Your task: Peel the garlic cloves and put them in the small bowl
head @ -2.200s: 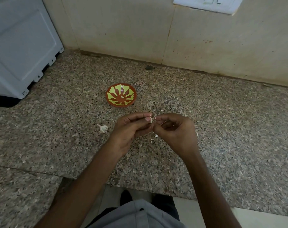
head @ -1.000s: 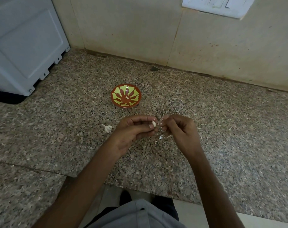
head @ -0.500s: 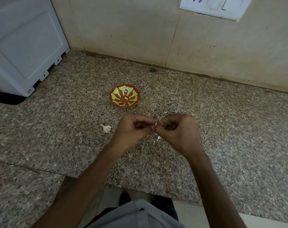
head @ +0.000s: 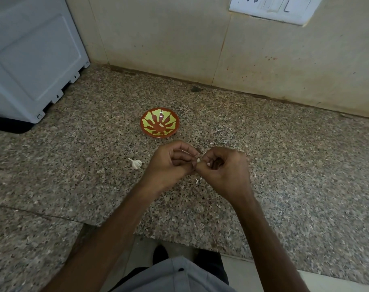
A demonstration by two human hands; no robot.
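Garlic clove (head: 198,160): pinched between your fingertips, where your left hand (head: 168,163) and right hand (head: 225,167) meet, both curled closed on it. Small bowl (head: 152,131): just beyond your knuckles. Garlic piece (head: 135,163): near your left hand, on its outer side.

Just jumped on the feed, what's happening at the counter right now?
A person is peeling a garlic clove, pinched between the left hand and right hand above the granite counter. The small bowl sits just beyond with one pale piece inside. Another garlic piece lies left of the hands; a peel scrap lies under them.
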